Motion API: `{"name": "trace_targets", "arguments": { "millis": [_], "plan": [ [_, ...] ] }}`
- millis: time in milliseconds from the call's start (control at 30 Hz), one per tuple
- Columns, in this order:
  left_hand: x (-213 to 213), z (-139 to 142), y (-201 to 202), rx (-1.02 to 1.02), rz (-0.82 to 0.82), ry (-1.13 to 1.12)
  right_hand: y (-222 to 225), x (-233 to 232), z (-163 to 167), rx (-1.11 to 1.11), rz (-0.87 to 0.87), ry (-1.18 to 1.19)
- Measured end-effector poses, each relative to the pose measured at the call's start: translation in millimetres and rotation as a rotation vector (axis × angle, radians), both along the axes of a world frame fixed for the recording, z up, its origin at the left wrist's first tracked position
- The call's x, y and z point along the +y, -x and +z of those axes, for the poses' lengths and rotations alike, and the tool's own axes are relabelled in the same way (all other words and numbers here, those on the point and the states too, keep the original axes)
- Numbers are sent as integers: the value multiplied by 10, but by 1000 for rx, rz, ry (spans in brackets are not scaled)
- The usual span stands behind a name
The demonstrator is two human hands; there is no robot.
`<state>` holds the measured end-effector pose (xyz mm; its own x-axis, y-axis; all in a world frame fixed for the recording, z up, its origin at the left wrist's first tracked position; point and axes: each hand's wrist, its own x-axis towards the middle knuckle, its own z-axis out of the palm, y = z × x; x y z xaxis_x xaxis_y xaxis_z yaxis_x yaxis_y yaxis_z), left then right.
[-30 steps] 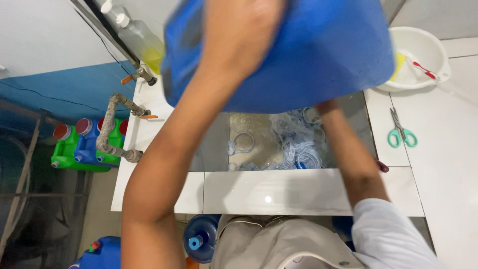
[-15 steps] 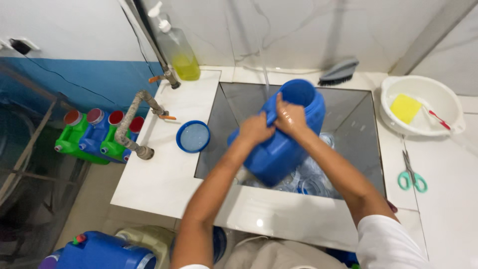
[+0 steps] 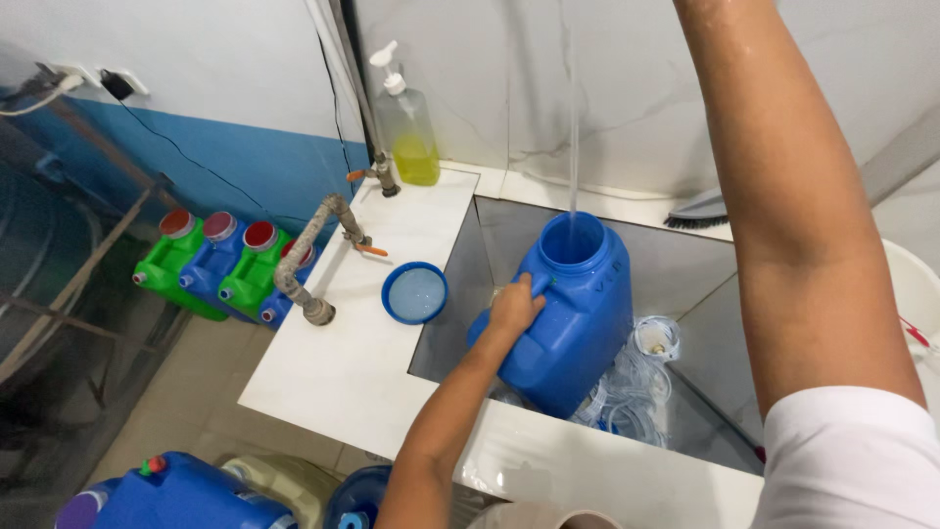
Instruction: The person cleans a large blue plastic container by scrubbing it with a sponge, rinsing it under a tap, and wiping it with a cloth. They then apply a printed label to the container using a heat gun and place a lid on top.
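Observation:
A blue plastic jerrycan (image 3: 568, 323) stands tilted in the grey sink (image 3: 685, 269), its wide mouth open at the top. A thin stream of water (image 3: 573, 147) falls from above into that mouth. My left hand (image 3: 514, 306) grips the can's handle on its left side. My right arm (image 3: 793, 216) reaches up past the top edge of the view, so the right hand itself is hidden. The can's round blue lid (image 3: 415, 293) lies upside down on the white counter (image 3: 362, 362) just left of the sink.
A soap pump bottle with yellow liquid (image 3: 410, 127) stands at the back by a tap (image 3: 313, 257). Clear tubing (image 3: 632, 387) lies in the sink. Green and blue jerrycans (image 3: 220, 263) sit on the floor at left; more blue containers (image 3: 176, 495) below. A brush (image 3: 700, 211) rests behind the sink.
The can went from held high and tipped near the camera to resting in the sink. My right hand left it and rose out of view; water now runs into the can.

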<state>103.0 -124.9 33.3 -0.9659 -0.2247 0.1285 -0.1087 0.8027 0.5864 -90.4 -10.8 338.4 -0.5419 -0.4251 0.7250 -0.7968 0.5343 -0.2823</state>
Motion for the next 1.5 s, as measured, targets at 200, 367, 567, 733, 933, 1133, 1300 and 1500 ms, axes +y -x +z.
{"name": "trace_targets", "arguments": {
  "millis": [200,367,567,733,933,1133,1300,1500],
  "plan": [
    [15,39,109,-17,-19,4,-489,-220,318,-114,-16,29],
    [-13,-6,231,-21,-32,-3,-139,-210,218,-242,4,58],
    [-62,-125,321,-51,28,9,265,-192,-380,-805,76,-63],
    [-139,-162,340,-23,74,-50,14,-107,-1483,-1430,172,-70],
    [-269,-33,501,21,-31,-28,47,-87,-1825,-1389,149,-46],
    [-229,-73,773,-90,-132,41,29,-74,-2149,-1105,98,-214],
    [221,-360,795,-5,60,-189,-486,255,-2795,-128,192,-663],
    [17,-665,224,144,-28,-587,-656,639,-2837,49,278,-474]
  ]
}}
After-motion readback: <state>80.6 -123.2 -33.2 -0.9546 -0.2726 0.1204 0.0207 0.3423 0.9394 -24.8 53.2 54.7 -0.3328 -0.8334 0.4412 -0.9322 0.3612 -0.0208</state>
